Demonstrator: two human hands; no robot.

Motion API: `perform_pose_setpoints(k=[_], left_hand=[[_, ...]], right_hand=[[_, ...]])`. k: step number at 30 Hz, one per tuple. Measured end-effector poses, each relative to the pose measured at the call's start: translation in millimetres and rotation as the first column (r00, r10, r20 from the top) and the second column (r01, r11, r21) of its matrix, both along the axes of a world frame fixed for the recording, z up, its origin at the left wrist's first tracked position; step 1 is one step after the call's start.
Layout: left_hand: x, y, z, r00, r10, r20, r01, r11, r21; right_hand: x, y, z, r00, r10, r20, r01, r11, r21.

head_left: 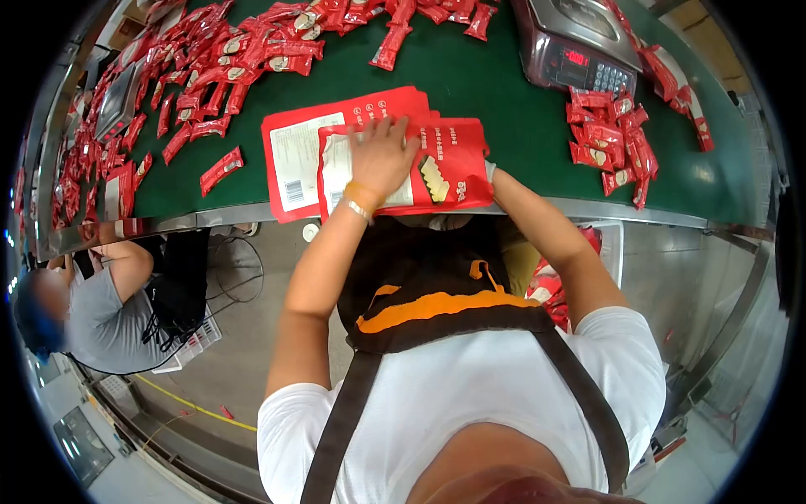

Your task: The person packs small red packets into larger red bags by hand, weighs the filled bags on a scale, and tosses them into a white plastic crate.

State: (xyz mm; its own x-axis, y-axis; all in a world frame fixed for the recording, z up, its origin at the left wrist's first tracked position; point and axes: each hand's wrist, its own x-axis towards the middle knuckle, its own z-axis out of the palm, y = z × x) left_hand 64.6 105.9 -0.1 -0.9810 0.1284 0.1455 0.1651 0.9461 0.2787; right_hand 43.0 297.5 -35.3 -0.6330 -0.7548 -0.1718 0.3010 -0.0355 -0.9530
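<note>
A red printed pouch (453,160) lies sideways on the green table, in front of my body. My left hand (382,160) rests flat across its left part, fingers stretched out over a white label panel. At the pouch's right edge my right forearm ends, with a bit of white (490,170) at the wrist. My right hand is hidden by the pouch, its fingers out of sight. Beneath and to the left are more flat red pouches (281,160), one showing a white label with a barcode.
Small red packets (277,50) are heaped along the back and left. At right stands a scale (579,55) with a lit display, before it a packet pile (609,139). The table's metal edge (252,214) runs nearest me. Another person (117,311) sits at left.
</note>
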Motion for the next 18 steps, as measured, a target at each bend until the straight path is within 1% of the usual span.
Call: perform_pose_setpoints(k=[1, 2, 3, 4, 5, 6, 7, 8, 9, 10, 11, 12, 13, 15, 16, 17, 18], left_hand=[[-19, 2, 5, 0.981, -0.128, 0.147, 0.114, 0.988, 0.102], [-41, 5, 8, 0.983, -0.127, 0.129, 0.114, 0.988, 0.107], [-65, 9, 12, 0.907, -0.244, 0.343, 0.213, 0.969, 0.126], [-81, 14, 16, 0.770, -0.348, 0.534, 0.309, 0.937, 0.165], [-86, 16, 13, 0.777, -0.363, 0.514, 0.323, 0.931, 0.168], [-88, 16, 2, 0.827, -0.399, 0.397, 0.345, 0.917, 0.202], [-87, 16, 3, 0.862, -0.426, 0.275, 0.370, 0.899, 0.232], [-84, 16, 1, 0.898, -0.391, 0.201, 0.328, 0.901, 0.285], [-80, 20, 8, 0.895, -0.404, 0.188, 0.345, 0.895, 0.283], [-73, 24, 19, 0.932, -0.348, 0.100, 0.296, 0.891, 0.343], [-66, 27, 30, 0.959, -0.284, 0.025, 0.249, 0.878, 0.408], [-59, 36, 46, 0.961, -0.277, -0.029, 0.265, 0.879, 0.395], [-51, 44, 60, 0.958, -0.285, -0.025, 0.271, 0.876, 0.400], [-43, 54, 85, 0.971, -0.182, -0.154, 0.234, 0.853, 0.467], [-42, 52, 91, 0.920, -0.143, -0.364, 0.313, 0.828, 0.466], [-42, 47, 96, 0.827, -0.090, -0.555, 0.388, 0.806, 0.447], [-34, 39, 107, 0.820, -0.052, -0.571, 0.356, 0.827, 0.436]], right_hand=[[-2, 6, 3, 1.000, 0.017, -0.017, -0.017, 1.000, 0.011], [-3, 10, 4, 0.999, 0.024, -0.040, -0.024, 0.999, 0.022], [-6, 19, 6, 0.998, -0.001, -0.064, 0.005, 0.999, 0.050], [-9, 29, 9, 0.994, -0.074, -0.083, 0.083, 0.990, 0.112], [-11, 43, 14, 0.977, -0.183, -0.108, 0.201, 0.963, 0.181], [-15, 53, 27, 0.944, -0.312, -0.111, 0.331, 0.865, 0.377], [-21, 73, 33, 0.901, -0.424, -0.095, 0.433, 0.858, 0.275], [-21, 84, 31, 0.821, -0.542, -0.180, 0.570, 0.795, 0.207], [-15, 87, 44, 0.719, -0.649, -0.248, 0.688, 0.715, 0.125], [-13, 82, 57, 0.847, -0.513, -0.138, 0.524, 0.850, 0.052], [-8, 74, 67, 0.939, -0.342, -0.036, 0.341, 0.939, -0.041], [-1, 58, 84, 0.961, -0.276, -0.014, 0.276, 0.960, 0.042], [-2, 48, 102, 0.942, -0.214, -0.257, 0.279, 0.928, 0.247], [-23, 48, 84, 0.847, -0.265, -0.461, 0.434, 0.844, 0.314], [-33, 50, 91, 0.729, -0.312, -0.609, 0.503, 0.848, 0.169], [-39, 60, 103, 0.651, -0.352, -0.673, 0.583, 0.800, 0.146], [-63, 81, 98, 0.561, -0.310, -0.768, 0.632, 0.759, 0.155]])
